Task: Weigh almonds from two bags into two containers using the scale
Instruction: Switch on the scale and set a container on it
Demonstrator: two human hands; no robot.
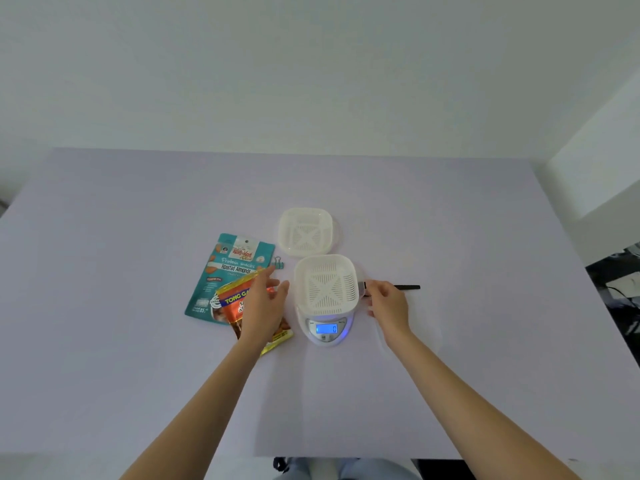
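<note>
Almonds unseen, packed in two bags left of the scale (pixel 327 329) on the counter (pixel 138 341), orange bag (pixel 235 301) overlapping teal bag (pixel 225 270). Left hand (pixel 265 296) open above the orange; right hand (pixel 389 303) at a black-handled tool (pixel 408 287), grip unclear. Light, crinkly, likely slippery foil: best pinched at a top corner.

Teal bag (pixel 221 271); orange-gold bag (pixel 232 306); near container (pixel 325 289), far container (pixel 304 233) white, slotted; display (pixel 326 328) blue; table (pixel 138 341) lilac.
</note>
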